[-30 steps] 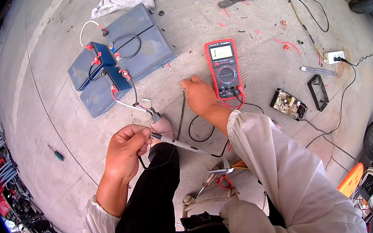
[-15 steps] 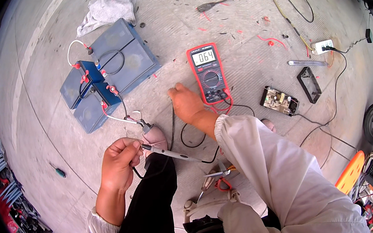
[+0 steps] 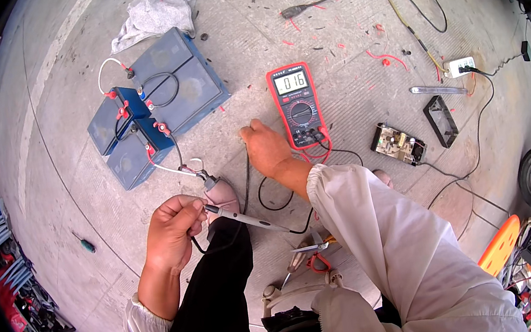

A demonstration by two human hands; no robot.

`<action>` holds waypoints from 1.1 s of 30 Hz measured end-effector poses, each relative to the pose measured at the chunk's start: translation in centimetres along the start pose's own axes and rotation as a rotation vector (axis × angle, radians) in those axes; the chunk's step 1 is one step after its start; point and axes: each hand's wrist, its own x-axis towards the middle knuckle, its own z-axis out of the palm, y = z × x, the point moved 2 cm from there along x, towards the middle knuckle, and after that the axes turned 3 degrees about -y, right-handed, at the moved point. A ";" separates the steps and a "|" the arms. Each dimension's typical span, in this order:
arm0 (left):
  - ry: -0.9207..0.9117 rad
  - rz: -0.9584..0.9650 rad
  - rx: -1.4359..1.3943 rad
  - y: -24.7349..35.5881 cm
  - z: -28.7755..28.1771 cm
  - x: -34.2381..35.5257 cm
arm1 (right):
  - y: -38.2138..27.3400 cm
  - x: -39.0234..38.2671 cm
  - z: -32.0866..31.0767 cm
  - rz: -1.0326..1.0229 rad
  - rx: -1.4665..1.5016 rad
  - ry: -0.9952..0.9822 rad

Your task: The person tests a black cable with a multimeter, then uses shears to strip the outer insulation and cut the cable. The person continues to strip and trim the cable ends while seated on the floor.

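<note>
My left hand (image 3: 176,229) is closed, with thumb and fingers pinching the dark tip end of a grey pen-shaped test probe (image 3: 256,221). A black lead leaves the probe's other end. From under the same hand a black cable (image 3: 247,168) loops across my trouser leg and up to my right hand (image 3: 265,144). That hand is closed, fingertips pinched on the cable's upper end, low over the concrete. Just right of it lies a red-framed digital multimeter (image 3: 298,106) with its display lit and leads plugged in. What sits inside each pinch is mostly hidden.
Several blue-grey batteries (image 3: 181,86) joined by wires lie at the left. An exposed circuit board (image 3: 398,144) and black casing (image 3: 440,122) lie at the right, near a white power strip (image 3: 460,66). Pliers (image 3: 315,254) lie by my feet, a screwdriver (image 3: 88,246) far left.
The figures on the multimeter's display have changed. Both hands keep their grips and have hardly moved; the whole view has shifted very slightly.
</note>
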 end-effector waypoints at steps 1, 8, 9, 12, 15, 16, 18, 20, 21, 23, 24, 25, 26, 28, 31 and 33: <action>0.003 -0.003 -0.001 0.0 0.0 0.0 | -0.1 0.0 0.0 0.005 -0.019 -0.020; -0.007 0.001 -0.001 0.1 0.0 -0.1 | -0.3 0.0 -0.4 0.017 -0.052 -0.060; -0.005 0.004 0.001 0.0 0.0 -0.1 | -0.3 0.0 -0.3 0.016 -0.048 -0.056; 0.000 0.005 -0.028 0.1 0.0 -0.2 | -0.2 0.0 -0.1 0.016 -0.052 -0.058; -0.004 0.003 -0.049 -0.1 0.0 0.0 | 0.1 -0.1 0.1 0.027 -0.043 -0.048; -0.005 0.005 -0.051 -0.1 0.0 0.0 | 0.0 -0.1 0.1 0.027 -0.036 -0.045; -0.010 0.004 -0.052 0.1 0.1 -0.1 | 0.2 -0.2 0.0 0.028 -0.026 -0.039; -0.013 0.003 -0.047 0.1 0.2 0.0 | 0.2 -0.3 0.2 0.031 -0.020 -0.021; -0.010 0.004 -0.040 0.0 0.0 0.0 | 0.3 -0.3 0.3 0.033 -0.017 -0.011; -0.011 0.002 -0.042 -0.1 0.0 0.0 | 0.5 -0.3 0.3 0.028 -0.018 -0.007; -0.012 -0.001 -0.050 -0.1 -0.1 0.0 | 0.5 -0.3 0.4 0.024 -0.015 -0.006; -0.013 -0.004 -0.058 -0.1 -0.1 0.0 | 0.6 -0.3 0.5 0.022 -0.015 -0.006; -0.010 -0.003 -0.056 -0.1 -0.1 0.0 | 0.6 -0.3 0.5 0.020 -0.014 -0.006; -0.005 -0.001 -0.052 0.0 0.0 -0.1 | 0.6 -0.4 0.5 0.023 -0.009 -0.005; -0.009 -0.008 -0.001 0.0 0.0 0.0 | 1.0 -0.5 0.8 0.020 0.009 0.020; -0.016 -0.010 -0.006 -0.1 0.0 0.0 | 1.2 -0.6 1.0 -0.004 0.028 0.066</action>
